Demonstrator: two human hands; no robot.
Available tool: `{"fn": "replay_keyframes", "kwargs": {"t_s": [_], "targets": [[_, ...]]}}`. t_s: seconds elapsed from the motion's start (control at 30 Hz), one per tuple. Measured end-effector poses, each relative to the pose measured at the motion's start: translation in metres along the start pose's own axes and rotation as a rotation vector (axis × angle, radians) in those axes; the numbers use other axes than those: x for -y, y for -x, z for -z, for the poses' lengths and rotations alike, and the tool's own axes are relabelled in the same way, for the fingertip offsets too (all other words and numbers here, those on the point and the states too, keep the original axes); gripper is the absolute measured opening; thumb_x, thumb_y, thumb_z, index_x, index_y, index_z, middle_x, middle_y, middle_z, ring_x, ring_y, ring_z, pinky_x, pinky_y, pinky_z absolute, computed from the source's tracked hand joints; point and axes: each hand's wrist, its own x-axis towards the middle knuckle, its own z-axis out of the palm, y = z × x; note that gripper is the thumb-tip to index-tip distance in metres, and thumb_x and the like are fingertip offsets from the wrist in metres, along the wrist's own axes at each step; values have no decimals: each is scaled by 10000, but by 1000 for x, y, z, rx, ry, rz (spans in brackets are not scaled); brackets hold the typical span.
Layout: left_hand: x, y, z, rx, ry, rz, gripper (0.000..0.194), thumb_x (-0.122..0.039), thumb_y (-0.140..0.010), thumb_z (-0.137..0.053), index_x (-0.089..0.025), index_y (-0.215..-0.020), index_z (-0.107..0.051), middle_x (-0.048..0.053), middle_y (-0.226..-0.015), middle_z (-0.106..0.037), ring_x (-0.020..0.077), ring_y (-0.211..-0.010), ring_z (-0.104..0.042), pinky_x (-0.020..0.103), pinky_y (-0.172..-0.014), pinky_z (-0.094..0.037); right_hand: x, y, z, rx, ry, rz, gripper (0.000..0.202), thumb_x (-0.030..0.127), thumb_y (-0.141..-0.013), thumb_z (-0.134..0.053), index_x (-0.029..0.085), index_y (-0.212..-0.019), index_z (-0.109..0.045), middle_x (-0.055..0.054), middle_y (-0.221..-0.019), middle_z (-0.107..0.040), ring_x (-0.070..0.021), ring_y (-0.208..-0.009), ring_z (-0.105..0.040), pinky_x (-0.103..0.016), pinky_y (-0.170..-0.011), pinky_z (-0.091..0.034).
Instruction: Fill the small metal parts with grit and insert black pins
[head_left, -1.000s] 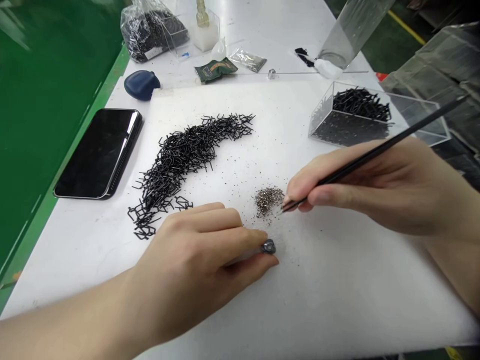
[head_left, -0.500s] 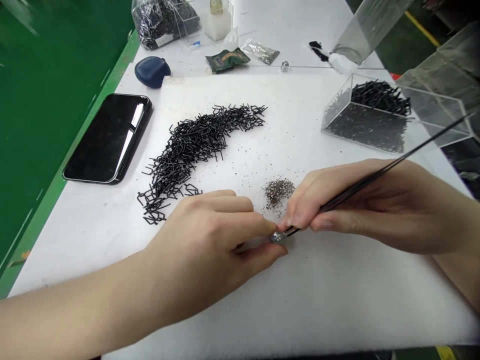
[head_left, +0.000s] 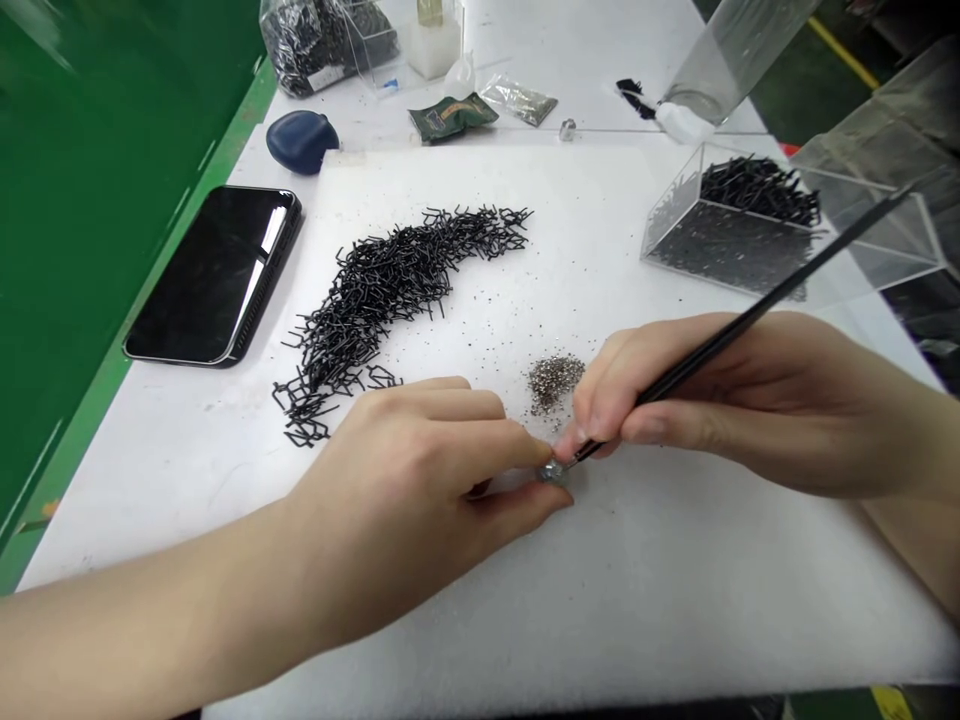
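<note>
Small metal piece [head_left: 553,471], still pinched, left hand [head_left: 420,480]

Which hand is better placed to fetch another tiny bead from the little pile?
Right. The right hand holds the thin black tool, its tip beside the bead pile. The left hand is pinching the small metal piece.

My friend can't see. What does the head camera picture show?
Two hands meet over a white foam mat: the left hand pinches a tiny metal piece, and the right hand touches a thin black tool to it. A small pile of silver beads, a heap of black clips and a phone lie nearby.
</note>
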Motion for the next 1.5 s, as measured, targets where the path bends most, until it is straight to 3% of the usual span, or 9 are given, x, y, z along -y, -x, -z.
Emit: {"fn": "replay_keyframes", "kwargs": {"t_s": [0.27,1.5], "targets": [[-1,1,3,9,15,5,18,-98,-965,-927,-95,-948,-923,-39,-678,-682,80,-574,-593,214,-520,-440,-2,0,-2,4,-19,24,74,249,-1074,-863,301,-1063,-915,-23,-990,-910,-204,-948,-876,-281,-822,-711],[1,0,-2,-8,12,-5,41,-101,-928,-962,-96,-925,-922,-49,-675,-678,73,-586,-592,213,-530,-432,-3,2,-1,-8,13,24,62,268,-1077,-869,313,-1067,-910,0,-987,-902,-177,-946,-866,-246,-826,-707]]}}
